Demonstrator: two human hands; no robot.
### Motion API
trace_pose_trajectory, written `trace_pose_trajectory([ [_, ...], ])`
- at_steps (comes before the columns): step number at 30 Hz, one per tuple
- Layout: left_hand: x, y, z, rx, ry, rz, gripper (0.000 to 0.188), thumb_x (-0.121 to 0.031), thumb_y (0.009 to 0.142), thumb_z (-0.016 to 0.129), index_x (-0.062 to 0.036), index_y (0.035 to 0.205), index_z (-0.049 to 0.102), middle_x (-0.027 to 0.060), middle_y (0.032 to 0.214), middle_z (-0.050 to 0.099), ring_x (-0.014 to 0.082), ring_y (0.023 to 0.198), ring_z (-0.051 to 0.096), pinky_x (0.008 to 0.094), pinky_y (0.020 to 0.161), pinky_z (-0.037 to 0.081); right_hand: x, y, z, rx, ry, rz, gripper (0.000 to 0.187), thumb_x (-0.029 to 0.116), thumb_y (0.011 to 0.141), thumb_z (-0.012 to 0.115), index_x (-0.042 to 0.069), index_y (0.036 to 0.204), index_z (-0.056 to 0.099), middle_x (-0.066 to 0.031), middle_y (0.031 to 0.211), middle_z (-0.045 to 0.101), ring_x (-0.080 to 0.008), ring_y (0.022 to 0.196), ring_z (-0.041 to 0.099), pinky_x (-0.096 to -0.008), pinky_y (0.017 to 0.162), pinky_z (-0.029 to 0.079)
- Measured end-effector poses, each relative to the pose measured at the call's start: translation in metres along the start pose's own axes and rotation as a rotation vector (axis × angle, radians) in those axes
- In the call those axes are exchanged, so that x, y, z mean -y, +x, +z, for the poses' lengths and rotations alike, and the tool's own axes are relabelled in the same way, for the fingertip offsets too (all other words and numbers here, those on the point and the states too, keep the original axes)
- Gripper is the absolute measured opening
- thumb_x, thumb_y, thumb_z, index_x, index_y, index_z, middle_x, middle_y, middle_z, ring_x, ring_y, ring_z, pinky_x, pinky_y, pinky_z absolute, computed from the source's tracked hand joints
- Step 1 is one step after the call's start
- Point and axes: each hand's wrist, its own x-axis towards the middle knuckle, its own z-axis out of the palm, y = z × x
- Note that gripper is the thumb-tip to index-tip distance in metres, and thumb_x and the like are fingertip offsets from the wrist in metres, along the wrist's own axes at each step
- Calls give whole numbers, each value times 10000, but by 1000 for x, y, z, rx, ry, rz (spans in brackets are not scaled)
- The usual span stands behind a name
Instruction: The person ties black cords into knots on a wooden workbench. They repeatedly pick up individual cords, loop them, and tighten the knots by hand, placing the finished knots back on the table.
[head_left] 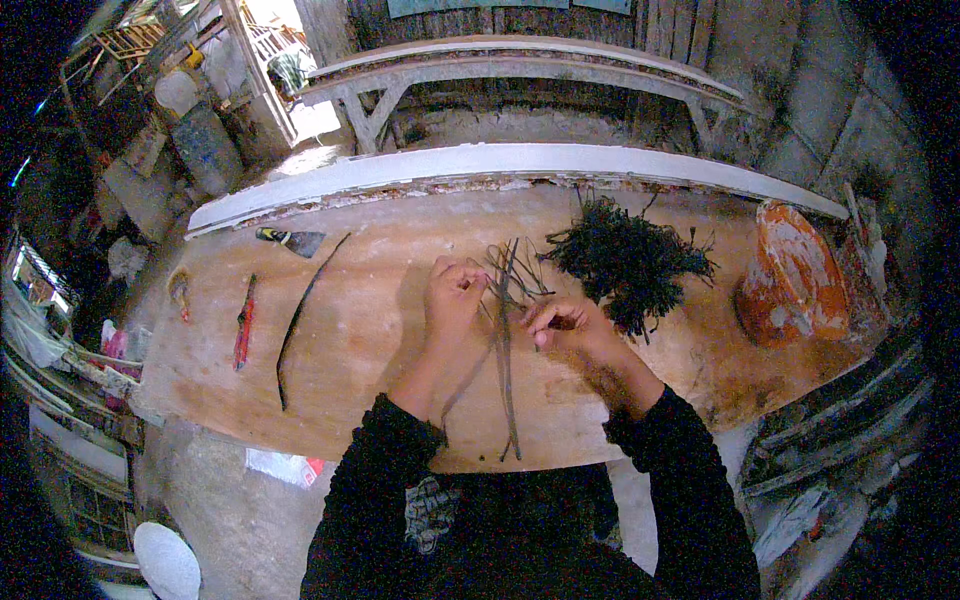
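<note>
Setting: cluttered workroom; rough wooden bench (520, 73) with braced legs, standing beyond the table (225, 395). Table top of brown wood, scuffed and spotted; a long white-coated board (500, 158), chipped along its lower side, lines the far edge.

Left hand (456, 295): at table centre, fingers curled, thumb and fingertips pinched on thin dark strands (506, 375).

Right hand (572, 328): just right of the strands, apart from the left hand; fingers bent inward, tips close together beside the strands. Whether it grips one cannot be told.

Strands: slender, flexible, crossing and looping between the hands, with long ends down to the near edge.

Black heap (625, 260): tangled, shaggy short lengths, toward the far edge, right of centre.

Orange container (795, 265): smeared white, rounded, near the right edge.

Putty knife (290, 241): flat blade, dark-and-yellow handle, near the far left corner.

Dark strip (305, 315): narrow, slightly bowed, left of the left hand.

Red-and-black tool (243, 330): slim, toward the left edge; exact kind unclear.

Sleeves (375, 480): black, textured, gathered at the wrists.
</note>
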Motion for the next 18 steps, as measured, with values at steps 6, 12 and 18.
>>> trace_pose_trajectory([
  [6, -14, -2, 3, 192, 22, -45, 103, 6, 647, 575, -38, 737, 601, 70, 757, 533, 204, 777, 506, 269, 714, 405, -4, 0, -9, -97, -6, 26, 91, 29, 660, 621, 45, 667, 531, -28, 701, 533, -109, 670, 504, -219, 606, 392],
  [12, -7, -5, 8, 113, -24, 44, 77, -60, 663, 613, -22, 728, 600, 48, 686, 468, 148, 655, 465, 237, 551, 368, 5, 4, -2, -238, 31, 21, 125, 29, 676, 608, 71, 673, 491, -4, 685, 523, -88, 625, 492, -210, 587, 387],
  [18, -11, -3, 8, 136, -19, 14, 86, -73, 667, 618, -12, 724, 596, 45, 674, 452, 148, 649, 457, 244, 558, 364, -3, 8, -7, -277, 36, -42, 134, 36, 683, 608, 72, 671, 480, 10, 666, 506, -77, 629, 474, -196, 589, 368],
])
